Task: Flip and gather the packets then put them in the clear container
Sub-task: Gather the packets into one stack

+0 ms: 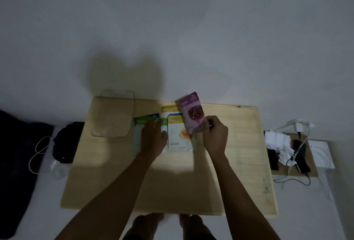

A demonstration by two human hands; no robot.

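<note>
My right hand (pixel 215 134) pinches a purple packet (pixel 191 113) by its lower right corner and holds it tilted above the table. Under it lies a white packet with a yellow top (pixel 178 138), face up, overlapping another yellow-topped packet (pixel 168 108) further back. My left hand (pixel 154 138) rests flat on a green-topped packet (pixel 140 123), with a blue-edged packet (pixel 154 115) peeking out behind it. The clear container (pixel 113 113) stands at the table's back left, and I see nothing inside it.
The pale wooden table (pixel 239 153) fills the middle of the view. Left of it are a black bag (pixel 66 144) and a white cable (pixel 38 153). To the right a cardboard sheet (pixel 312 170) holds crumpled white paper, phones and chargers. My bare feet (pixel 168 224) show below the front edge.
</note>
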